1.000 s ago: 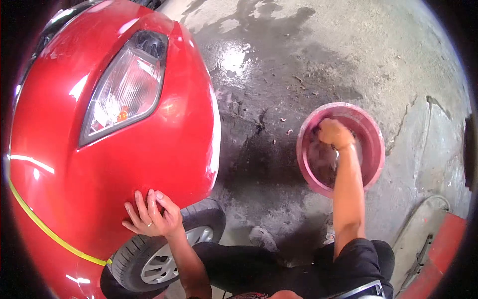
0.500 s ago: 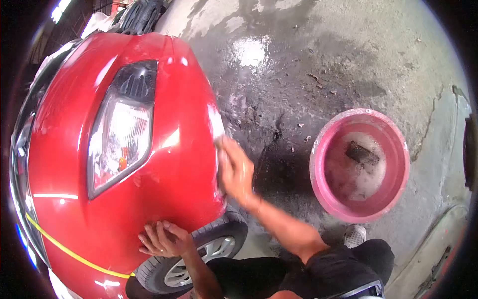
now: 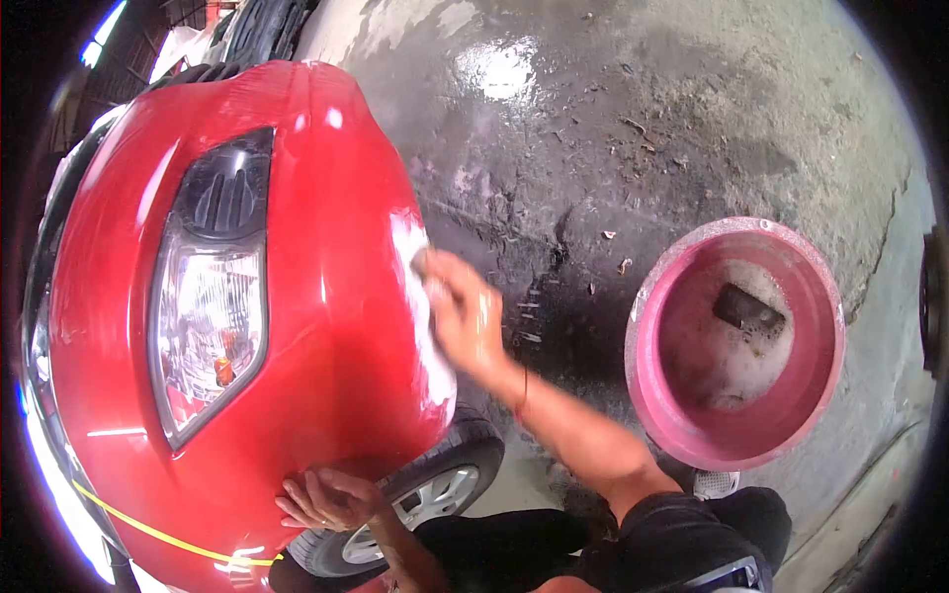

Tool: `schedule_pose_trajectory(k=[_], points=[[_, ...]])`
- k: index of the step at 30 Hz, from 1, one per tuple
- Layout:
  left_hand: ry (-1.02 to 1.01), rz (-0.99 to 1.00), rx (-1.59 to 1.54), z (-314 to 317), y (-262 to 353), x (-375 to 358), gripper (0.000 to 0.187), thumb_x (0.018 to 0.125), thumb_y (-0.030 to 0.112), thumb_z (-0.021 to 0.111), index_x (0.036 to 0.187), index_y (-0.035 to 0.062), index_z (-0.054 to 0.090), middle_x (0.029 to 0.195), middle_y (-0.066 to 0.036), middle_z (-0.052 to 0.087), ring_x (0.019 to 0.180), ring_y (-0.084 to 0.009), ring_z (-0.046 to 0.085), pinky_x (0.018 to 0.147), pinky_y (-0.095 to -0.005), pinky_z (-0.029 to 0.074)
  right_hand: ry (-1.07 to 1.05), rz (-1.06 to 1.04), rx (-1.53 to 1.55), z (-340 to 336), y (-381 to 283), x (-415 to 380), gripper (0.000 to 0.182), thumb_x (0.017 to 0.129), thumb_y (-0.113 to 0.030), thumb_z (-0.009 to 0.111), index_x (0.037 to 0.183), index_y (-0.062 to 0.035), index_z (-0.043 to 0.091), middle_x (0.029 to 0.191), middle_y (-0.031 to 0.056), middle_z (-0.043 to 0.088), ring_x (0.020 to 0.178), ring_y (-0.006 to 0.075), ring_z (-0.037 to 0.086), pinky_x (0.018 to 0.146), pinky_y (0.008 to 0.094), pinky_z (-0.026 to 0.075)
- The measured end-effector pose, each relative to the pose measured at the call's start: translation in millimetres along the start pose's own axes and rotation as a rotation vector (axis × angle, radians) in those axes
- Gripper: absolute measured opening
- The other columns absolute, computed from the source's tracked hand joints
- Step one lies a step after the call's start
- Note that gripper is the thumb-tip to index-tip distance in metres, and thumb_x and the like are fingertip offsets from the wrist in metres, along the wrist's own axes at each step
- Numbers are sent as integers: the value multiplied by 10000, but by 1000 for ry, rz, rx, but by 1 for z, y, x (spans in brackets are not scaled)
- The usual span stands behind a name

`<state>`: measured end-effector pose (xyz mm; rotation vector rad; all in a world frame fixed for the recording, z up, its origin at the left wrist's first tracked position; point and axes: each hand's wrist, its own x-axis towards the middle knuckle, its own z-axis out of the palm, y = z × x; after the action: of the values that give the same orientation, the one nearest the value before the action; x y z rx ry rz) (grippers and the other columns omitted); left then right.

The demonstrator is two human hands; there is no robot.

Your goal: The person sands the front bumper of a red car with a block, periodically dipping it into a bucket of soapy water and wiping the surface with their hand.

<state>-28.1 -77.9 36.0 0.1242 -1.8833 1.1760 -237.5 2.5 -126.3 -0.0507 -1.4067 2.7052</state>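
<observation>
A red car front fills the left side, with a headlight set in it. My right hand presses a small dark item, mostly hidden by the fingers, against the bumper's outer edge. White suds run along that edge beside the hand. My left hand rests on the red panel above the wheel, its fingers apart and holding nothing.
A pink tub stands on the wet concrete floor at the right, holding foamy water and a dark block. The front wheel is below the bumper. Yellow tape crosses the lower left panel.
My right hand has moved a little up along the bumper edge, where more white suds now show. The view has shifted, and the tub appears slightly lower and farther right. My left hand stays on the panel.
</observation>
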Motion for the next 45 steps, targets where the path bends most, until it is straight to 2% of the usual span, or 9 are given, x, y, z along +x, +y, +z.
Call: schedule_pose_trajectory(k=[3, 6, 14, 18, 22, 25, 30, 34, 45], points=[[-2, -15, 0, -5, 3, 0, 151, 909, 112, 655, 1043, 62, 703, 1273, -143, 661, 1325, -366, 505, 1190, -557, 170, -56, 400, 76, 4, 4, 44, 316, 908, -106, 612, 1207, -18, 666, 1101, 214, 709, 1025, 342, 699, 920, 338, 517], [0, -38, 8, -4, 3, -4, 154, 907, 112, 659, 1046, 64, 702, 1274, -144, 660, 1325, -367, 505, 1190, -559, 167, 16, -16, 12, 2, -11, -15, 293, 923, -123, 592, 1189, -27, 671, 1133, 199, 702, 1103, 330, 666, 946, 391, 505], [23, -56, -13, 0, 7, -1, 166, 906, 144, 660, 1048, 78, 714, 1279, -144, 658, 1332, -376, 494, 1187, -583, 151, -32, 266, -13, 1, 1, 19, 327, 925, -188, 600, 1207, -36, 665, 1143, 212, 690, 1043, 355, 684, 883, 416, 537], [-2, -39, -15, -4, -2, -4, 177, 909, 148, 649, 1060, 78, 711, 1285, -138, 655, 1335, -372, 491, 1186, -584, 154, -25, 2, -58, -3, -5, -3, 298, 914, -166, 608, 1176, -59, 701, 1211, 198, 673, 1141, 340, 646, 1003, 402, 482], [4, -48, -11, -5, 3, -3, 175, 917, 142, 657, 1072, 80, 707, 1284, -127, 659, 1320, -371, 506, 1165, -609, 175, -126, 441, -15, 2, -2, 54, 356, 934, -188, 620, 1242, -13, 653, 1212, 198, 680, 1121, 224, 656, 964, 354, 505], [10, -43, -8, -2, 4, -3, 180, 892, 113, 666, 1062, 71, 708, 1285, -138, 656, 1337, -367, 491, 1184, -580, 170, -113, 19, -104, -7, -33, -1, 312, 920, -127, 634, 1211, -20, 674, 1227, 171, 679, 1172, 248, 637, 1002, 360, 485], [-4, -63, 15, -6, 3, -5, 175, 887, 116, 671, 1051, 68, 708, 1286, -144, 654, 1345, -364, 484, 1184, -580, 172, -137, 316, -8, 9, 6, 63, 306, 926, -130, 576, 1197, -23, 670, 1209, 186, 676, 1133, 333, 656, 989, 375, 497], [12, -55, 9, -2, 4, -3, 163, 888, 101, 663, 1039, 67, 713, 1283, -146, 655, 1342, -363, 488, 1185, -578, 174, -120, -23, 51, -6, -26, 11, 267, 927, -106, 571, 1163, -54, 685, 1190, 157, 685, 1148, 358, 637, 1031, 399, 466], [-15, -53, 0, -4, 6, 0, 167, 894, 88, 652, 1052, 71, 705, 1288, -142, 651, 1337, -378, 487, 1186, -587, 162, -158, 30, -92, -12, -16, -1, 315, 941, -182, 619, 1217, -39, 671, 1226, 173, 677, 1230, 300, 602, 1046, 391, 457]])
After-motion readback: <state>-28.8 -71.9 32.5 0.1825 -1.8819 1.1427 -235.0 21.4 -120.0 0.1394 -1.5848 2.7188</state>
